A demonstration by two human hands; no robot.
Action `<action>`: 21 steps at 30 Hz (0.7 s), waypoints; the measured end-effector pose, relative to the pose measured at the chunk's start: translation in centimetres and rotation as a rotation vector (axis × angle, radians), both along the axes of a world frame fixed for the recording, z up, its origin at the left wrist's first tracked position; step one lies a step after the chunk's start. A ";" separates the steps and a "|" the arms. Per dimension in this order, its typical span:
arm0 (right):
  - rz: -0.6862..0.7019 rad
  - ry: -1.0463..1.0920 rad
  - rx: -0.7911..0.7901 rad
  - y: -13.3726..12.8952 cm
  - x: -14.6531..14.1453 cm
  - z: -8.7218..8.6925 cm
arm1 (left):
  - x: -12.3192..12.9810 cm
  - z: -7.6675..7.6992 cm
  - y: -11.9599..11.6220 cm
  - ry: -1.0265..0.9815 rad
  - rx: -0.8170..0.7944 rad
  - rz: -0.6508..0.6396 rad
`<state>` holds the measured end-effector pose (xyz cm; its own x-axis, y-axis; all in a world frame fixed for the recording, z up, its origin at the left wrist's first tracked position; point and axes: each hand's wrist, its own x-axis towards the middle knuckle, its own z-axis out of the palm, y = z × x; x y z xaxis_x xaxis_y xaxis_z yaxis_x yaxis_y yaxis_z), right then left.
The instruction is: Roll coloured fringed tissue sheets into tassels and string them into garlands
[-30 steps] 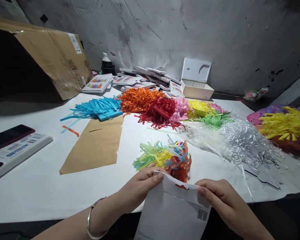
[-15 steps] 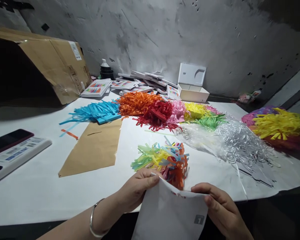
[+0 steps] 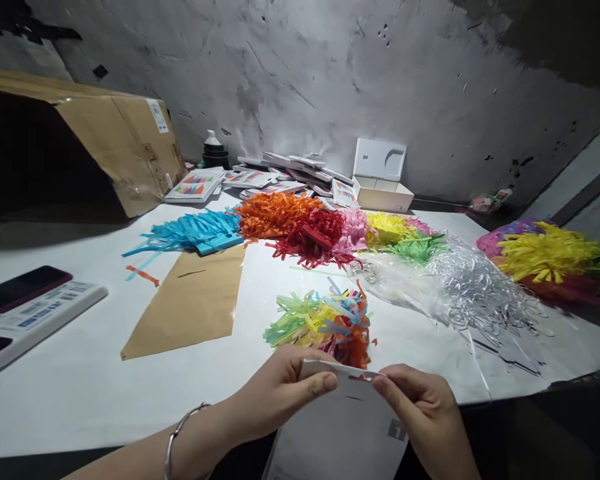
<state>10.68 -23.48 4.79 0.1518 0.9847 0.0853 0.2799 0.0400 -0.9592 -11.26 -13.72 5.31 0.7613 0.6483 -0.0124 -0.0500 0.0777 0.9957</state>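
A flat white packet (image 3: 343, 430) hangs from both my hands at the front edge of the table. A dark square marked "1" is printed near its right side, and a slot-shaped hanging hole shows in its top edge. My left hand (image 3: 300, 383) pinches the top left, thumb in front. My right hand (image 3: 420, 403) pinches the top right, thumb beside the slot. Just beyond the packet lies a pile of mixed-colour paper tassels (image 3: 325, 317), partly hidden by my hands. Whether anything is inside the packet cannot be seen.
Behind are blue tassels (image 3: 193, 231), orange tassels (image 3: 275, 215), red tassels (image 3: 313, 233) and silver tassels (image 3: 473, 283). A brown paper sheet (image 3: 195, 303) lies at left, near a phone (image 3: 25, 290). White printed packets (image 3: 195, 185), an open white box (image 3: 385, 193) and a cardboard carton (image 3: 115, 143) stand along the wall.
The packet's top edge has gone from sagging to nearly straight and tips towards me, showing the hanging slot. My right hand has moved left and now pinches beside the slot.
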 end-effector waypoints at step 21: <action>-0.171 0.406 0.311 1.9 2.9 -1.7 | -6.2 3.6 3.8 -0.199 -0.190 0.543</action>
